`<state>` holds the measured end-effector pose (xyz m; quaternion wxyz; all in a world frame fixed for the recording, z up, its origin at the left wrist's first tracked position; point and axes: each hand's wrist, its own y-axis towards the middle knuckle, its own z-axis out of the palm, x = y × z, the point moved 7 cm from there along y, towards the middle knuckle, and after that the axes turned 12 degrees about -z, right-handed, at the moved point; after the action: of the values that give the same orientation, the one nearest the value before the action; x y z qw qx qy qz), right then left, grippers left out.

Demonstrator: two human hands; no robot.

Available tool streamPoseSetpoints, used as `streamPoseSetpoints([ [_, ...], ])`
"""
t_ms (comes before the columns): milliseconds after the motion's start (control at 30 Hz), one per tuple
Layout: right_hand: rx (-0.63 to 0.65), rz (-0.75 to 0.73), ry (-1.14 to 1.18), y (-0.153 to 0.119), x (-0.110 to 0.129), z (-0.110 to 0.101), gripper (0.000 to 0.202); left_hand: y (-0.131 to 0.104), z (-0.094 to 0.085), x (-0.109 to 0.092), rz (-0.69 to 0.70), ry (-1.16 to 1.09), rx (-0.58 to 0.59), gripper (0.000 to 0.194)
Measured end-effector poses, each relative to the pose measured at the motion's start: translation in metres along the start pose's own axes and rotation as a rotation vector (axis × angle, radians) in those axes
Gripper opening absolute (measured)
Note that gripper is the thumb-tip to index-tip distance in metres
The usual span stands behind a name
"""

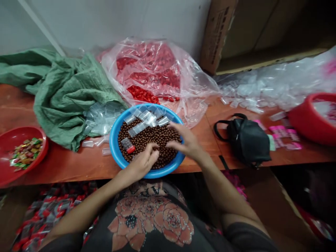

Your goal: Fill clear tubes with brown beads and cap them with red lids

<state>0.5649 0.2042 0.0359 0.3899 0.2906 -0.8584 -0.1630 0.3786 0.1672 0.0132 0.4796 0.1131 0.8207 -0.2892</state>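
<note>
A blue basin at the table's front edge holds many small brown balls. Several clear plastic tubes lie on top of the balls towards the back. One tube with a red cap rests on the balls at the left. My left hand is over the front of the basin, fingers curled in; whatever they may hold is hidden. At the basin's right side my right hand hovers with thumb and fingers apart, nothing visible between them.
Behind the basin sits a clear bag of red caps. Loose clear tubes and green cloth lie left, near a red bowl of wrapped candies. Right are a black bag and a red tub. Below are capped tubes.
</note>
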Motion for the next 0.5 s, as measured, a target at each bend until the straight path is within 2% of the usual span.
streamPoseSetpoints([
  [67,-0.205,0.333,-0.069,-0.008,-0.071,-0.028,0.041,-0.002,0.011,-0.004,0.098,0.35,0.054,0.031],
  [100,-0.212,0.469,-0.124,-0.013,-0.104,-0.033,0.038,-0.002,0.015,-0.006,0.137,0.478,0.07,0.03],
  [167,-0.182,0.545,-0.138,-0.015,-0.152,-0.028,0.035,0.005,0.014,-0.011,0.185,0.619,0.083,0.033],
  [200,-0.157,0.559,-0.135,-0.014,-0.169,-0.021,0.033,0.011,0.008,-0.014,0.191,0.656,0.067,0.034],
  [267,-0.118,0.557,-0.119,-0.011,-0.189,-0.005,0.032,0.03,-0.018,-0.018,0.167,0.711,-0.047,0.031],
  [367,-0.096,0.567,-0.107,-0.01,-0.196,0.013,0.033,0.061,-0.073,-0.012,0.028,0.764,-0.317,0.012],
  [433,-0.084,0.562,-0.099,-0.01,-0.194,0.019,0.034,0.075,-0.095,-0.001,-0.048,0.756,-0.359,0.021],
  [500,-0.07,0.534,-0.075,-0.01,-0.192,0.022,0.033,0.083,-0.105,0.011,-0.093,0.704,-0.329,0.031],
])
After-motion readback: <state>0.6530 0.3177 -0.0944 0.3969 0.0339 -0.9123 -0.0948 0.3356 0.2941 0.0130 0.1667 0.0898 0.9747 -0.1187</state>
